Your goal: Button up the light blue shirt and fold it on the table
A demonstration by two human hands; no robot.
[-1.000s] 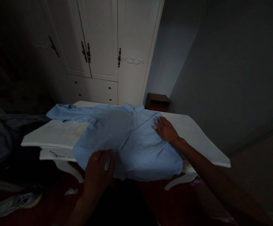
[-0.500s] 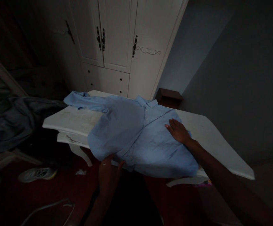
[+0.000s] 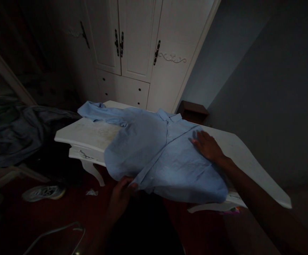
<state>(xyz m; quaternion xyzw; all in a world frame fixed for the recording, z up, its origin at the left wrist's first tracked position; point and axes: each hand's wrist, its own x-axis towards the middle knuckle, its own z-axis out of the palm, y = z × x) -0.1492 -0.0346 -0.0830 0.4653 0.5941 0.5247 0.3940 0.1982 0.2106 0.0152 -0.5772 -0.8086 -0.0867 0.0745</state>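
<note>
A light blue button-up shirt is spread over a white table, its collar toward the far side and its lower hem hanging past the near edge. One sleeve stretches out to the left; the other is not visible. At the near hem, my left hand pinches the shirt's front edge between thumb and fingers. My right hand rests on the shirt's right side near the shoulder, fingers spread and holding nothing.
Behind the table stands a white wardrobe with dark handles, beside a small brown box-like cabinet. Dark clothing is heaped at the left. A sneaker and a pale cord lie on the red floor.
My left hand has closed on the shirt's front edge at the hem, drawing it slightly. My right hand has shifted a little up and right, its fingers spreading. The view has moved slightly.
</note>
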